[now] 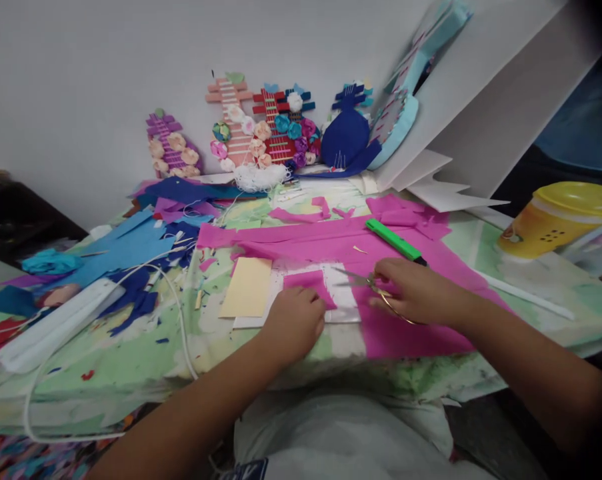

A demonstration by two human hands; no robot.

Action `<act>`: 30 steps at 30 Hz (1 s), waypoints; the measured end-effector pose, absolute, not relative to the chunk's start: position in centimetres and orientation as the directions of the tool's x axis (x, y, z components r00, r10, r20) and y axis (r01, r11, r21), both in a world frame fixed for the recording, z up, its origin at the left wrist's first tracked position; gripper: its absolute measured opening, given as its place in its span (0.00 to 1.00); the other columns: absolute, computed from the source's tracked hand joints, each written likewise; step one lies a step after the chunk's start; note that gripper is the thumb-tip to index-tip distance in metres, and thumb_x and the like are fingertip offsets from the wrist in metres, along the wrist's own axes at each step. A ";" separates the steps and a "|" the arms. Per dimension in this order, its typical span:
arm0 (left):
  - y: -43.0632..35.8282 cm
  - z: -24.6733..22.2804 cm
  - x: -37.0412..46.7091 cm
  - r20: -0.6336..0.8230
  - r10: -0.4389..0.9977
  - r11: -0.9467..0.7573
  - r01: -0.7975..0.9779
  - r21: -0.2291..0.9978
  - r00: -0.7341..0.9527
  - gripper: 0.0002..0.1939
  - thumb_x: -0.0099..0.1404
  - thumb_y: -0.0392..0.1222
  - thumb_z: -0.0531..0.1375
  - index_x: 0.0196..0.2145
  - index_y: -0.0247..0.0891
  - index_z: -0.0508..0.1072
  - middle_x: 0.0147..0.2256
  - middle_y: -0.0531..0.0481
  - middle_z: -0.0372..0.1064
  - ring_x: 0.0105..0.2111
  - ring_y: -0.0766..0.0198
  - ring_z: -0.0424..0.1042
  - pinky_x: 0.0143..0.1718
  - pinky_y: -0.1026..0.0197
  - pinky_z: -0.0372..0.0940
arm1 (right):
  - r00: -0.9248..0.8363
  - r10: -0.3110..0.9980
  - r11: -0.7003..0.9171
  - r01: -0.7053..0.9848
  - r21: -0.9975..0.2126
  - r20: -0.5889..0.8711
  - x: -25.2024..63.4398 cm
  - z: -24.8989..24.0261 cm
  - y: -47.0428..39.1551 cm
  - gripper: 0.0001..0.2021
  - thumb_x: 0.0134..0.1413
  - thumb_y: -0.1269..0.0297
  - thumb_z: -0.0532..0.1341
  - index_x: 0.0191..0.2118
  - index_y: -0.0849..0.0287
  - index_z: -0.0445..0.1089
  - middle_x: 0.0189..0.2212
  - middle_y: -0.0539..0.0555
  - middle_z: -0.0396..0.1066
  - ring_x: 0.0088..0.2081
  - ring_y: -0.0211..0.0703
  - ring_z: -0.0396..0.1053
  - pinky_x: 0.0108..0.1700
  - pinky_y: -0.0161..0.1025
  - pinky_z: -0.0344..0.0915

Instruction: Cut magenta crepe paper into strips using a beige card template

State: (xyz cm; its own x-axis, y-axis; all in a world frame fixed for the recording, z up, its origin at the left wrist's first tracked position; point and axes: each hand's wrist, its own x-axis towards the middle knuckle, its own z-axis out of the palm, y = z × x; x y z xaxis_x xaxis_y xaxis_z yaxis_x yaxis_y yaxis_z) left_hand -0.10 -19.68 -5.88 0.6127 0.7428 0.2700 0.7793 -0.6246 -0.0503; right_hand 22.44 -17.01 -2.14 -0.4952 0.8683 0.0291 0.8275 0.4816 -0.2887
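The right hand (403, 287) grips gold-handled scissors (369, 281), blades parted over a white sheet (348, 315); the left hand (295, 319) rests on a small pink piece (311, 281) there (whether pinching, I cannot tell). Around them, on the bench (211, 350): cream card (247, 287), large pink cloth-like sheet (418, 340), green tool (395, 241).

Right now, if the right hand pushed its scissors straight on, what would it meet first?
Likely the small pink piece under the left hand, though the scissors may pass above it; depth is unclear.

Head cam, looks fwd/down, close abv L hand (295, 321) & R hand (407, 291)
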 end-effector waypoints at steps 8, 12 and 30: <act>-19.0 -5.7 0.1 0.155 0.821 -0.570 0.810 0.142 0.550 0.12 0.62 0.41 0.51 0.33 0.36 0.73 0.28 0.47 0.67 0.31 0.61 0.64 0.33 0.59 0.58 | -0.562 0.792 0.568 0.822 -0.052 -0.238 23.7 -2.8 -18.8 0.16 0.45 0.47 0.53 0.28 0.57 0.64 0.26 0.53 0.66 0.26 0.42 0.61 0.25 0.36 0.49; -18.8 -5.9 0.2 0.139 0.802 -0.597 0.773 0.217 0.580 0.12 0.62 0.43 0.52 0.33 0.36 0.73 0.29 0.47 0.66 0.32 0.61 0.63 0.34 0.59 0.57 | -0.557 0.787 0.572 0.820 -0.024 -0.264 23.5 -2.9 -18.1 0.17 0.45 0.46 0.52 0.28 0.56 0.65 0.25 0.53 0.66 0.25 0.42 0.61 0.24 0.36 0.48; -18.2 -5.8 -0.8 0.163 0.661 -0.724 0.566 0.395 0.732 0.07 0.60 0.37 0.53 0.31 0.38 0.72 0.34 0.51 0.68 0.37 0.62 0.62 0.42 0.57 0.56 | -0.627 0.740 0.637 0.770 -0.048 -0.244 24.0 -3.2 -18.4 0.15 0.46 0.50 0.53 0.28 0.57 0.64 0.26 0.53 0.64 0.26 0.40 0.59 0.25 0.36 0.47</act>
